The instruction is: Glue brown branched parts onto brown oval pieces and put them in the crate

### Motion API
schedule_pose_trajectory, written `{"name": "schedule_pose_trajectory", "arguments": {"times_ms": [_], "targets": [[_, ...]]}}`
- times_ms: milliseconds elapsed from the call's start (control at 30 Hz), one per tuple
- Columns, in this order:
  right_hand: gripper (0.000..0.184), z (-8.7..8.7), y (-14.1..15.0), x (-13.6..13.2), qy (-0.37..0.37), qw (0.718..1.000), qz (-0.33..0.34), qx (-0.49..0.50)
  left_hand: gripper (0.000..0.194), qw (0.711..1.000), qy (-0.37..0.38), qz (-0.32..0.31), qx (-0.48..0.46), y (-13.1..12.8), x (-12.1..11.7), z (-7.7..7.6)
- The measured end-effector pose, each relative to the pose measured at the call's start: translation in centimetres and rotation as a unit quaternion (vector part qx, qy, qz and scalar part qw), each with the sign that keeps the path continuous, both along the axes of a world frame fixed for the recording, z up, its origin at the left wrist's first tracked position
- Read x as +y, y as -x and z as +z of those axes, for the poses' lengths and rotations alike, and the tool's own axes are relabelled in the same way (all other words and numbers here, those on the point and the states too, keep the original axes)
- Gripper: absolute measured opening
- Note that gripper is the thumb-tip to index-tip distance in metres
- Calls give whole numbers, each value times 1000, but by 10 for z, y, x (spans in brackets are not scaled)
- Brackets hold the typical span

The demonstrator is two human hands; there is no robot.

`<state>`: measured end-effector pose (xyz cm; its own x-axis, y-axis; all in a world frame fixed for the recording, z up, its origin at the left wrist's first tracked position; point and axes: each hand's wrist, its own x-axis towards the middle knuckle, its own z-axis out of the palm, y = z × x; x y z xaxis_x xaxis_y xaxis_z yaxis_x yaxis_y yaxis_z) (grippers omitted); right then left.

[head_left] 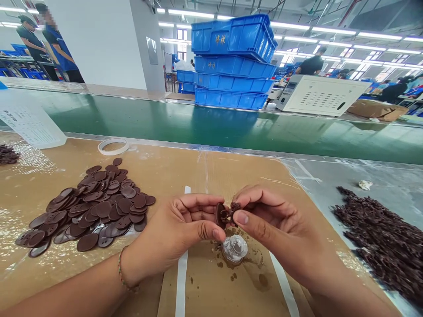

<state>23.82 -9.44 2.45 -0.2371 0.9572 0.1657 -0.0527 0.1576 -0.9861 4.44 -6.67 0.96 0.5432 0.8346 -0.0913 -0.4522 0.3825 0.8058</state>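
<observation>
Farthest left, toward ten o'clock from my body, a translucent bottle [36, 127] stood on the covered table [168, 176], and nearer me in that direction lay a loose heap of brown oval discs [102, 209], some showing small holes. A roll of pale tape [103, 148] lay flat at eleven o'clock, just beyond the heap. Close before me, my left hand [188, 222] gripped one brown disc [219, 215] between thumb and fingers. At twelve o'clock, across the green belt [148, 119], rose a stack of blue bins [231, 66], and much closer on that line stood a small clear jar [234, 249] with brown spots around it. My right hand [274, 224] pinched a small dark piece [234, 208], its prongs right up at the disc; I could not tell whether they had entered it. At one o'clock sat a cream metal case [322, 94], and toward two o'clock spread a large pile of dark brown pieces [386, 246]
</observation>
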Motion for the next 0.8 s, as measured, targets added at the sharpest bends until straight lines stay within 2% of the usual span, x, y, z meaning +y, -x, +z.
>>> {"name": "schedule_pose_trajectory", "arguments": {"times_ms": [167, 433, 567, 800], "targets": [[14, 5, 8, -1, -11, 1000, -27, -7, 31, 1000, -2, -8, -13, -1, 0, 0], [24, 4, 17, 0, 24, 999, -17, 44, 23, 999, -3, -15, -28, -2, -1, 2], [31, 3, 19, -2, 39, 998, -12, 55, 23, 1000, 2, -8, -5, -1, 0, 2], [26, 4, 20, -1, 8, 998, -25, 62, 20, 999, -11, 10, 43, 0, 0, 2]]}}
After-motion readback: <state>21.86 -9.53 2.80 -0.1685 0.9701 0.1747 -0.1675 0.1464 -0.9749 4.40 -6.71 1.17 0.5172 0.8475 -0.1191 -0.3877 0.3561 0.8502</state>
